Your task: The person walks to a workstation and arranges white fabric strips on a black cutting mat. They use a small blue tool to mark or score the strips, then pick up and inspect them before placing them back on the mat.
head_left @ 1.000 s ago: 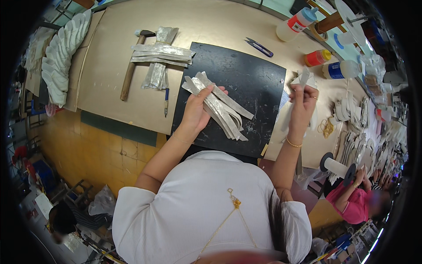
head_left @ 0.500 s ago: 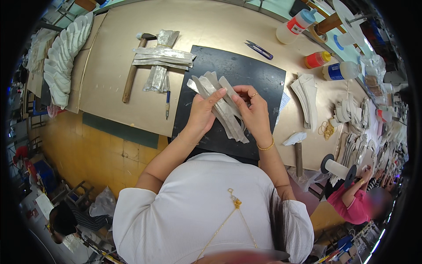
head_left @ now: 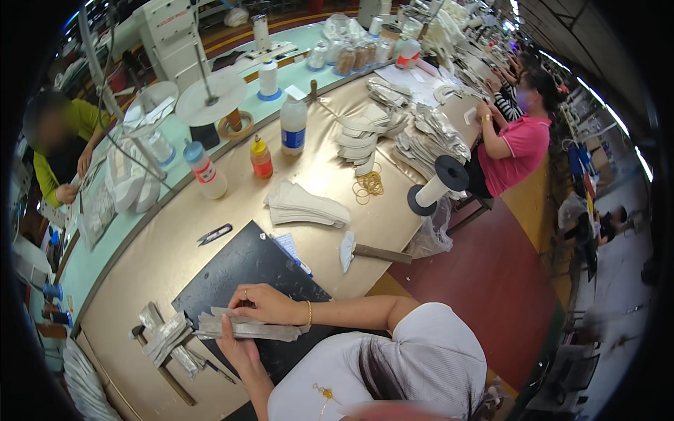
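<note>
A loose bundle of thin, curved grey strips [head_left: 270, 331] is held low over a black mat [head_left: 256, 256]. My left hand [head_left: 236, 345] grips it from the near side, thumb laid across the top. On the far side my right hand [head_left: 269, 304] curls its fingers onto the strips; its fingertips are partly hidden. Just left of the bundle, crossed bundles of similar strips [head_left: 168, 338] lie by a hammer [head_left: 174, 384] and a slim pen-like tool [head_left: 220, 372]. Thread snips [head_left: 215, 234] rest beyond the mat.
Fanned grey pieces [head_left: 305, 205], rubber bands [head_left: 369, 184] and a cloth-headed hammer [head_left: 380, 254] lie right of the mat. Glue bottles [head_left: 206, 172] stand behind. A large spool [head_left: 437, 186] stands at the table's right edge. Co-workers sit at far left and right.
My view has swung to the right, bringing more of the bench and co-workers in. Both hands still hold the strips, which are now gathered closer together.
</note>
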`<state>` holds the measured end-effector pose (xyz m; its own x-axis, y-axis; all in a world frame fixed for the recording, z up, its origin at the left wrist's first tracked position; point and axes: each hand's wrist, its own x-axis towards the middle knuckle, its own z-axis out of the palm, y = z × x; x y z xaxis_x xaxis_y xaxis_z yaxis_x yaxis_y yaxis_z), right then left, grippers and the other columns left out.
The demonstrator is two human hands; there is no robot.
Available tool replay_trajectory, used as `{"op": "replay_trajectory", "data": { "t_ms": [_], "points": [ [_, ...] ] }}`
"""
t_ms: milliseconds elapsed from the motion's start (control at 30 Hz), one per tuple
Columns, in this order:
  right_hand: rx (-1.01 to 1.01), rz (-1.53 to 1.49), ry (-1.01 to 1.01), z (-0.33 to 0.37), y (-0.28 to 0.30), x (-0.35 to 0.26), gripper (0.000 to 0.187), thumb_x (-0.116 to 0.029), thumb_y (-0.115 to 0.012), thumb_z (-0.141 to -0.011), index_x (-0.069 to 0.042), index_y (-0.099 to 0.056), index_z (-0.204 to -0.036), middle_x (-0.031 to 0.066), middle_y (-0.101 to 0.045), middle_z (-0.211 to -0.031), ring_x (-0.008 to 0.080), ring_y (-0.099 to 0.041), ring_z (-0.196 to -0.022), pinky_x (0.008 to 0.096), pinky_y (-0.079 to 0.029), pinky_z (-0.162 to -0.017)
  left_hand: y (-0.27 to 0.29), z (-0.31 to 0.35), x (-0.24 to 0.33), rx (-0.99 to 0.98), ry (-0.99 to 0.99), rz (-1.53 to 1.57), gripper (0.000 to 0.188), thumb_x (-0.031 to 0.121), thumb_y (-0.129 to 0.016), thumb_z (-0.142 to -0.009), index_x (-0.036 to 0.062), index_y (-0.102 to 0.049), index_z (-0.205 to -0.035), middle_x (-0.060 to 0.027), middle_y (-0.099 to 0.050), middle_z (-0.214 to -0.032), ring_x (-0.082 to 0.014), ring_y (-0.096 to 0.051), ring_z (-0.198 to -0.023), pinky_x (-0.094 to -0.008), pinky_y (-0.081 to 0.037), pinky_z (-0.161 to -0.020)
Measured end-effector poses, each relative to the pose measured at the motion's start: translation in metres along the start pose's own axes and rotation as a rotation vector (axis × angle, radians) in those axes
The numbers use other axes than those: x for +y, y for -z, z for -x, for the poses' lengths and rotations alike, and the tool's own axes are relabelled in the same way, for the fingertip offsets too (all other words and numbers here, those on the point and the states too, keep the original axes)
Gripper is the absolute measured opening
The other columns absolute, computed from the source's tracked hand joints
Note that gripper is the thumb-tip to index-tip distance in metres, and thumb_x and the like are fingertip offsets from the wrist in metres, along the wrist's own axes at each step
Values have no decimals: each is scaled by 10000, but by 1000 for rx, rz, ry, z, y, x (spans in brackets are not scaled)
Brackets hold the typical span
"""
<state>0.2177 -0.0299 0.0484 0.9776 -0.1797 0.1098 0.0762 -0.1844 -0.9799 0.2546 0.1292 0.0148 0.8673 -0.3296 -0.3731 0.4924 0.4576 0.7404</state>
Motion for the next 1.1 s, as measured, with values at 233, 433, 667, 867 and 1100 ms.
{"op": "replay_trajectory", "data": {
  "t_ms": [233,433,667,867,1100],
  "points": [
    [97,-164,22,6,-10,9,130,-98,-689,-849,-8,-674,-942,84,-620,-962,211,-619,-866,315,-488,-753,0,0,1,-84,54,92,498,253,-634,-959,-37,-448,-1319,-166,-543,-1261,-264,-546,-1170,-433,-443,-1026],
    [104,-201,25,7,-9,6,110,-88,-704,-851,-28,-714,-943,66,-618,-960,174,-611,-874,282,-483,-770,6,2,0,-87,86,190,481,234,-625,-960,-50,-443,-1304,-206,-538,-1275,-307,-539,-1206,-464,-423,-1061],
    [140,-263,43,12,-11,13,116,-83,-728,-847,-37,-733,-953,50,-612,-969,133,-599,-882,260,-483,-781,-5,7,2,-88,150,275,428,181,-634,-950,-44,-459,-1269,-190,-556,-1246,-301,-562,-1169,-452,-435,-1038],
    [39,-643,-293,8,1,8,124,-81,-691,-885,-2,-694,-981,20,-637,-973,78,-581,-873,228,-481,-785,-19,9,8,-41,124,277,322,103,-629,-940,1,-515,-1223,-122,-609,-1170,-238,-593,-1109,-405,-460,-995],
    [72,-650,-226,-3,25,16,79,-46,-651,-920,-45,-622,-994,-13,-616,-914,48,-547,-824,208,-467,-760,-35,19,25,-32,33,311,213,70,-648,-918,60,-562,-1112,-74,-640,-1037,-204,-634,-993,-387,-503,-930]
  ]
}}
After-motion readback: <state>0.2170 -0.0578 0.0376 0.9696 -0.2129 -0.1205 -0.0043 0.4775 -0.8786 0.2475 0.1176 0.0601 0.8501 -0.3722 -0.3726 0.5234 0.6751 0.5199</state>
